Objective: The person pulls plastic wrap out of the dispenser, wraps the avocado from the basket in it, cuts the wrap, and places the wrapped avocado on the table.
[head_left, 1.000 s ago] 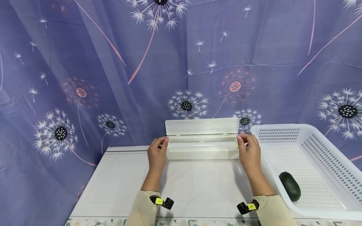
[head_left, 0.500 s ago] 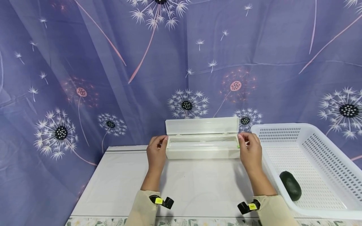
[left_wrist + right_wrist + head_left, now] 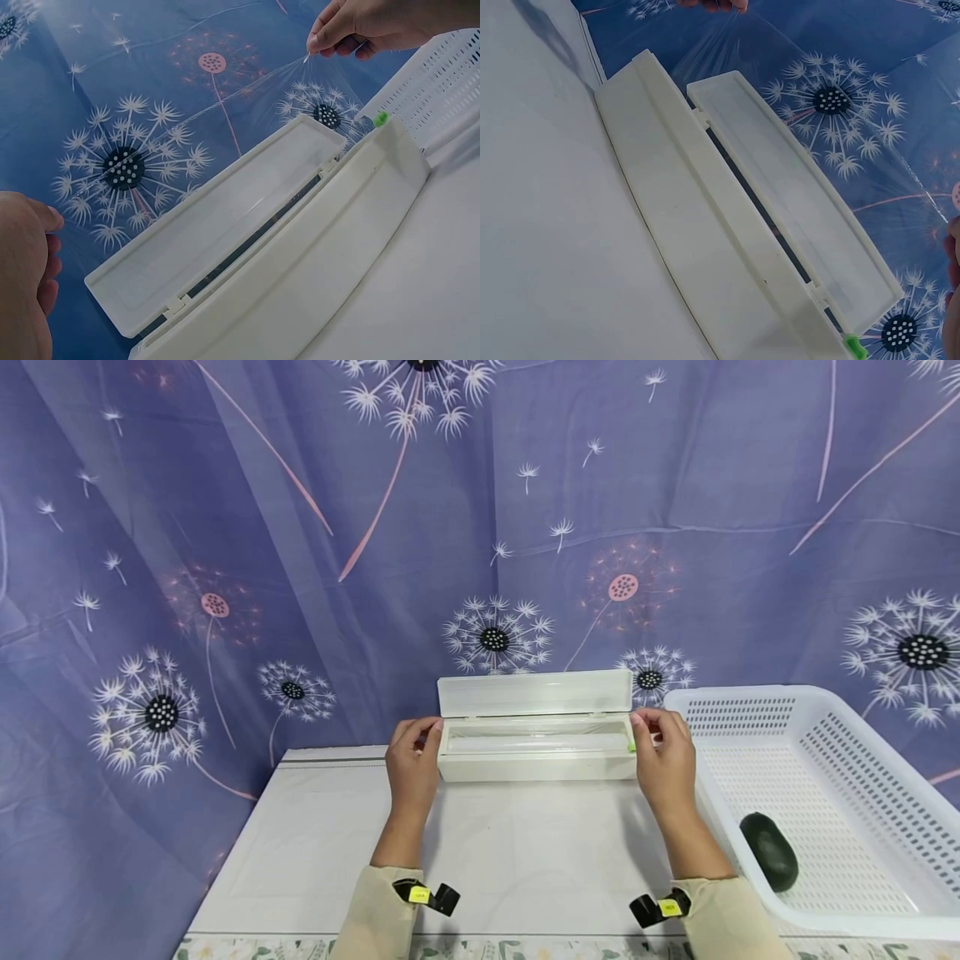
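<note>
A long white cling film dispenser [image 3: 537, 768] sits on the table with its lid [image 3: 536, 695] tipped back. Inside lies a pale roll [image 3: 536, 742]. Clear cling film [image 3: 187, 118] runs up from it, its edge stretched taut between both hands in the left wrist view. My left hand [image 3: 412, 768] pinches one corner of the film between thumb and fingers, above the dispenser's left end. At the right end, my right hand [image 3: 666, 762] pinches the opposite corner. A small green slider [image 3: 380, 118] sits at the dispenser's right end.
Right of the dispenser stands a white perforated basket [image 3: 855, 852] holding a dark green oblong vegetable [image 3: 768, 852]. The white table [image 3: 525, 860] borders a purple dandelion-patterned curtain [image 3: 375, 635] behind.
Both hands have drifted slightly apart, the left a little leftward and the right a little rightward. They keep their pinch on the cling film; the dispenser stays in place.
</note>
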A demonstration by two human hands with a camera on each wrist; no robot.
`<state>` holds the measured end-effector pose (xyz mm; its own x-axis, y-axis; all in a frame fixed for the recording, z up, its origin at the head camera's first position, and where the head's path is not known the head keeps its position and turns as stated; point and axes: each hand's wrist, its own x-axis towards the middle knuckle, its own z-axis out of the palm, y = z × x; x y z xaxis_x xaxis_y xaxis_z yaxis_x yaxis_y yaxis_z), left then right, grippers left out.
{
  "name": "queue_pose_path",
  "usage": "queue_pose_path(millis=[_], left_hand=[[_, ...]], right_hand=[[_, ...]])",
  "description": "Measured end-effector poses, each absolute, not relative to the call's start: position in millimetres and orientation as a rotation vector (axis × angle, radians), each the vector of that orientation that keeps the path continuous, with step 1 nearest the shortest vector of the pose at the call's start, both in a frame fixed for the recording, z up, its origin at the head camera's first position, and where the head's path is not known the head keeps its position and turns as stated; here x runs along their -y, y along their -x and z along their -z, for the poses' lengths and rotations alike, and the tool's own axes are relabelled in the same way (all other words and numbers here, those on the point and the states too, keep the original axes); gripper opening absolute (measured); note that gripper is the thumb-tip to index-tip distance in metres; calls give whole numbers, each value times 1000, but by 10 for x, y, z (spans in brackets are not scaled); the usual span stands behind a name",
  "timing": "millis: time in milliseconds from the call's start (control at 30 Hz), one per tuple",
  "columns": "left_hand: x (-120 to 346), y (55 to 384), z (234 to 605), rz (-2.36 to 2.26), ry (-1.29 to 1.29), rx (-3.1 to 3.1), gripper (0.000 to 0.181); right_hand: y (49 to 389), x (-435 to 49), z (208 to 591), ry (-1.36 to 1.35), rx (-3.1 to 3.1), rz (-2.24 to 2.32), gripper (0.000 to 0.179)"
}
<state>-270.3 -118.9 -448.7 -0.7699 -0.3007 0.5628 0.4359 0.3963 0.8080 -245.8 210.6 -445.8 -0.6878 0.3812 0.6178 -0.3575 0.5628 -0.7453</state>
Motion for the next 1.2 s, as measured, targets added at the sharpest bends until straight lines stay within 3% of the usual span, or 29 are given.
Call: queue_pose_path(millis=[933, 1200], left_hand=[[1153, 2663, 4387, 1489, 80, 1906, 15], [1071, 2497, 4158, 1483, 92, 1885, 12]], right_hand=[[2435, -2105, 4413, -44, 1941, -1168, 18], [2419, -2100, 4371, -57, 1927, -1161, 17]])
